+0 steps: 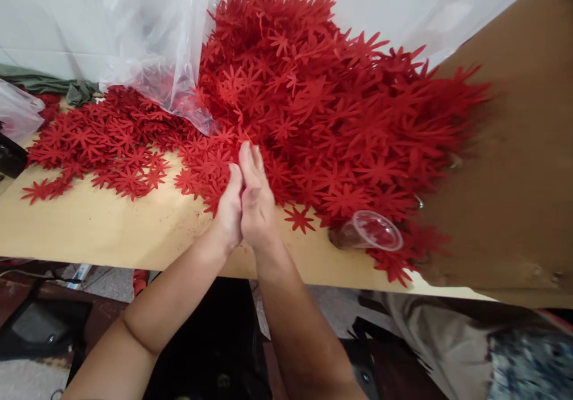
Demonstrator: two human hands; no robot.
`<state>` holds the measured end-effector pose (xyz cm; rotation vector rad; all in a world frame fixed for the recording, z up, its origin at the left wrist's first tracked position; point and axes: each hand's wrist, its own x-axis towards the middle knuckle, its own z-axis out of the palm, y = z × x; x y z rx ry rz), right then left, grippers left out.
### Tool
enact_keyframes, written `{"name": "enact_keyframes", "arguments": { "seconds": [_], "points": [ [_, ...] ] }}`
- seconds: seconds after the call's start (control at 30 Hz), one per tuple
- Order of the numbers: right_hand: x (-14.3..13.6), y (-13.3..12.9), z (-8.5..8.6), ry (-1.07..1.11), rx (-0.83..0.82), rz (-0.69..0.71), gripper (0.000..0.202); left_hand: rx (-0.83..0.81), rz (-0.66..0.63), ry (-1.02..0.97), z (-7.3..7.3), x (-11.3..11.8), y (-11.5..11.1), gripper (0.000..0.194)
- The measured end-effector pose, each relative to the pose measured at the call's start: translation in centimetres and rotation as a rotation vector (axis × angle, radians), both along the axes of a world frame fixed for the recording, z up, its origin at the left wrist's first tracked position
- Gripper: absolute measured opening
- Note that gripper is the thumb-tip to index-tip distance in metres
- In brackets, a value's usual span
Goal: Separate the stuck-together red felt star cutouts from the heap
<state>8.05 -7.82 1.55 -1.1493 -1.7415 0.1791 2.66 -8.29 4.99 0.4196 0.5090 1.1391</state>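
My left hand (230,205) and my right hand (258,206) meet palm to palm over the near part of the table. Their fingers are straight and point away from me. Whether anything lies between the palms is hidden. Just past the fingertips rises a large heap of red flower-shaped cutouts (313,107) with narrow petals. One loose red cutout (299,220) lies on the tabletop (147,233) to the right of my right hand.
Right of my hands, a clear plastic cup (358,233) leans at the heap's edge. A clear plastic bag (156,48) hangs behind a lower pile of cutouts (107,131). A brown board (505,197) borders the right side. Green cloth (80,92) lies at the back left.
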Motion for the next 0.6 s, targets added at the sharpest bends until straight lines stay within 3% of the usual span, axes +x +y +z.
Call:
{"name": "enact_keyframes", "arguments": {
  "seconds": [0.1, 0.17, 0.37, 0.47, 0.6],
  "points": [
    [1.4, 1.9, 0.2, 0.017, -0.048, -0.147, 0.063, 0.041, -0.023, 0.027, -0.6, 0.4, -0.8, 0.047],
    [1.3, 1.6, -0.3, 0.010, -0.067, -0.178, 0.063, -0.010, -0.041, 0.021, -0.9, 0.0, -0.6, 0.051],
    [-1.6, -2.0, -2.0, -0.045, -0.097, 0.006, 0.069, -0.114, 0.079, 0.038, -1.9, -1.5, 1.4, 0.046],
    [-0.8, 0.0, -2.0, 0.147, -0.189, -0.089, 0.065, -0.146, 0.072, 0.020, -1.5, -0.9, 0.5, 0.041],
    [0.8, 3.1, -2.3, 0.352, -0.159, -0.228, 0.065, -0.168, 0.091, -0.046, -0.9, -0.3, -0.6, 0.026]
  ]
}}
